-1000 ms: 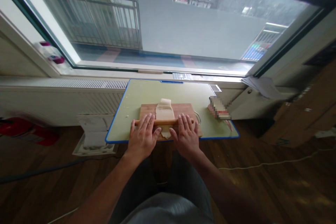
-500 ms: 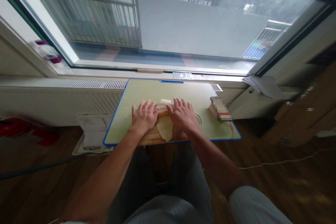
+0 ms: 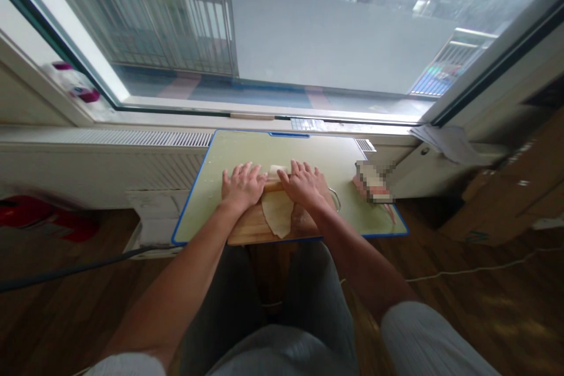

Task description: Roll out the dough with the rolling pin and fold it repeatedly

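Observation:
A sheet of dough (image 3: 278, 214) lies on a wooden board (image 3: 247, 232), its near end tapering to a rounded tip. Across the dough runs what looks like a wooden rolling pin (image 3: 274, 186), mostly hidden under my hands. My left hand (image 3: 244, 185) rests palm down over its left part, fingers stretched forward. Palm down over the right part is my right hand (image 3: 304, 182), with its fingers extended and the thumb pointing inward. Beyond the pin a pale end of dough (image 3: 277, 171) shows between the hands. A metal handle (image 3: 335, 198) curves out beside my right wrist.
Under the wooden board is a pale green cutting board (image 3: 238, 144) with a blue rim. A pixelated object (image 3: 374, 182) lies at its right edge. Behind are a radiator (image 3: 145, 138) and a window; papers (image 3: 445, 142) lie right, a red fire extinguisher (image 3: 48, 220) left.
Both hands remain on the rolling pin, which sits slightly farther from me on the dough. More of the wooden board shows near my left forearm. The view has shifted slightly.

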The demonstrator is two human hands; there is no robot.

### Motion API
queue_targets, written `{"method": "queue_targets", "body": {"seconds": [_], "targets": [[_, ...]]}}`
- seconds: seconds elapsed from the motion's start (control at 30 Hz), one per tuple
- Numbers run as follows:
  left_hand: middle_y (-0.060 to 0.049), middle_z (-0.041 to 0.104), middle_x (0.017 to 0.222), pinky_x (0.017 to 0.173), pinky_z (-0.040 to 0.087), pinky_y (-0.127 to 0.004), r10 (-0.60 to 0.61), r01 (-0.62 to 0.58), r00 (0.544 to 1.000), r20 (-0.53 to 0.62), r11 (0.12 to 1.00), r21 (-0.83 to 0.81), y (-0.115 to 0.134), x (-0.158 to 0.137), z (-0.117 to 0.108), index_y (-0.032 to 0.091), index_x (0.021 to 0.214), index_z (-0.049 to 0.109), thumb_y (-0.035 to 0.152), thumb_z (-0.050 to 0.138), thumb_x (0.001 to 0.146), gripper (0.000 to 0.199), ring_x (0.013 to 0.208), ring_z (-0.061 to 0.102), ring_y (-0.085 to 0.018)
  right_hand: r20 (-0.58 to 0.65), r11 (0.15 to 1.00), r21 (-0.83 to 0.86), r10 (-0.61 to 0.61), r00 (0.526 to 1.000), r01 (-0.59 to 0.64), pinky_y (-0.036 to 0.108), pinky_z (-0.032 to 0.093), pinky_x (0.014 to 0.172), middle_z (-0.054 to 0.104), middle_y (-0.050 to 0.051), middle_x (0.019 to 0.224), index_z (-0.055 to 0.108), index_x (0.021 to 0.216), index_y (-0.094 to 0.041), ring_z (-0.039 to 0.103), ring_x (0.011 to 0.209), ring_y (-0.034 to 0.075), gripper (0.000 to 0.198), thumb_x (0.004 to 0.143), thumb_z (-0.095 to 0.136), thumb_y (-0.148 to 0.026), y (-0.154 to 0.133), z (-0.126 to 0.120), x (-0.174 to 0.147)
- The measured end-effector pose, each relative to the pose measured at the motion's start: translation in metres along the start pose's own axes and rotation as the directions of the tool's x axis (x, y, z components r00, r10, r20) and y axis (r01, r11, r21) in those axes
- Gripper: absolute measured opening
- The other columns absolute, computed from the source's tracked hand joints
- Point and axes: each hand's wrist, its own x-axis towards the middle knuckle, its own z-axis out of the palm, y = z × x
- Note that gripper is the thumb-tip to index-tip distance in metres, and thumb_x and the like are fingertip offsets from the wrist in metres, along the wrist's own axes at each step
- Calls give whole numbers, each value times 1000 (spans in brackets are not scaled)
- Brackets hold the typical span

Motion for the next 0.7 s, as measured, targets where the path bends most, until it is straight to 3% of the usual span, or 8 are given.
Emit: {"method": "queue_targets", "body": {"seconds": [0.17,0.33,0.4,0.53,0.7], "targets": [[-5,55,168,131,26,-64,48,-49,998,-43,998,-27,3,-29,1,34,155,62,53,30,111,58,155,47,-31,-1,999,-45,-19,1000,19,58,20,132,49,15,170,52,163,-17,39,159,36,67,115,30,-58,0,-5,-37],[-6,55,168,133,27,-60,120,-124,990,-70,990,-61,1,-68,0,30,160,57,55,31,111,60,158,46,-29,-7,997,-50,-61,998,61,58,12,135,43,15,174,48,165,-14,33,164,32,68,116,31,-57,5,-12,-82],[-5,54,168,134,25,-61,139,-144,988,-61,986,-80,0,-82,-2,31,159,58,56,32,111,60,159,45,-28,10,996,-26,-84,996,85,58,13,135,46,12,173,55,160,-18,34,163,31,65,115,32,-59,8,-18,-93],[-1,55,167,135,25,-58,139,-144,989,-53,984,-106,1,-88,-2,35,150,66,56,30,112,57,158,47,-27,61,996,-3,-89,994,89,60,20,133,52,6,169,72,141,-28,37,161,30,55,117,29,-54,13,-25,-87],[-5,50,171,132,30,-58,55,-60,993,-104,997,-49,8,-63,4,33,162,55,55,31,110,61,159,43,-30,-35,996,-72,-60,998,57,61,18,132,46,9,173,54,162,-25,35,161,34,60,116,31,-57,12,-14,-60]]}}
